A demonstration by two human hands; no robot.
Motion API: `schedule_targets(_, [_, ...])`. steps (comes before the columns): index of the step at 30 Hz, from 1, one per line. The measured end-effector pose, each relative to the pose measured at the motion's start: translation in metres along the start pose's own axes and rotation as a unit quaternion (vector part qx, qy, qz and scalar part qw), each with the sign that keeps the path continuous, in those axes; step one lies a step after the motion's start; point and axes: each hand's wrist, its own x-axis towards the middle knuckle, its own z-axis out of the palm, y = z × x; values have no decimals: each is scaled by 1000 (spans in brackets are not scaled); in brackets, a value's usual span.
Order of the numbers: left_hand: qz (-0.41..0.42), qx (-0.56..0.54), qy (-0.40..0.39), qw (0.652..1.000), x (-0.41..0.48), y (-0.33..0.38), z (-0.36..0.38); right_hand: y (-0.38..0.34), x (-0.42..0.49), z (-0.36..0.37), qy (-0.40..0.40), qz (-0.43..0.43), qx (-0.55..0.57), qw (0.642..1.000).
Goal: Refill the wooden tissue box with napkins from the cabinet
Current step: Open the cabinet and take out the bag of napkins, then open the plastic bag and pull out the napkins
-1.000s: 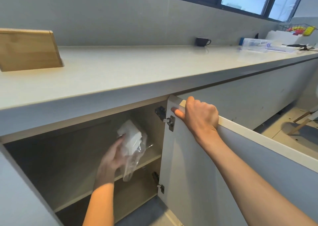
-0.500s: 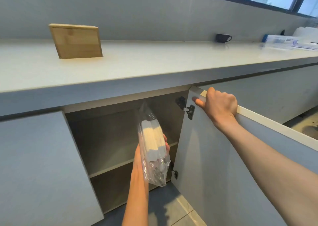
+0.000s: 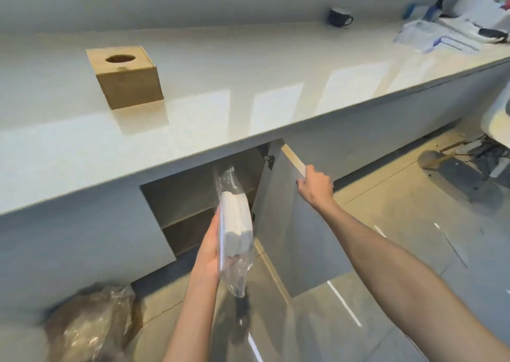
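Observation:
My left hand point(image 3: 211, 244) grips a clear plastic bag of white napkins point(image 3: 236, 225), held upright in front of the open cabinet point(image 3: 190, 196), outside it. My right hand point(image 3: 314, 186) holds the top edge of the open cabinet door point(image 3: 300, 232). The wooden tissue box point(image 3: 125, 76), with a round hole in its top, stands on the white countertop point(image 3: 248, 85) up and to the left of the cabinet opening. Nothing shows through the hole.
A dark mug point(image 3: 339, 17) sits at the back of the counter. Plastic containers and papers point(image 3: 447, 36) crowd its far right end. A crumpled brown plastic bag point(image 3: 91, 325) lies on the tiled floor at lower left. A chair base point(image 3: 463, 168) stands on the right.
My left hand has drawn the napkin bag out of the cabinet and down and back toward me. The view has risen above the counter. My right hand has slid further out along the door's top edge.

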Motion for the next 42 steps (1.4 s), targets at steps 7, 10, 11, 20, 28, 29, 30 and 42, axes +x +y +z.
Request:
schedule_targets(7, [6, 30, 42, 999, -109, 9, 104, 26, -146, -27, -176, 137, 103, 969])
schedule_targets(10, [14, 16, 50, 999, -156, 21, 131, 6, -179, -29, -271, 197, 163, 928])
schedule_targets(11, [24, 8, 44, 999, -172, 28, 138, -5, -187, -31, -299, 215, 194, 909])
schedule_targets(20, [137, 48, 96, 985, -272, 143, 185, -162, -195, -57, -487, 298, 498, 653])
schedule_targets(28, [166, 69, 141, 973, -288, 266, 170, -283, -158, -82, -408, 439, 646, 473])
schedule_targets(29, [173, 66, 145, 972, -288, 280, 166, -292, -152, -80, -400, 455, 649, 460])
schedule_targets(30, [179, 60, 155, 970, -286, 294, 163, -300, -145, -75, -387, 470, 662, 436])
schedule_targets(42, [194, 17, 203, 960, -295, 372, 176, -351, -125, -104, -373, 470, 675, 430])
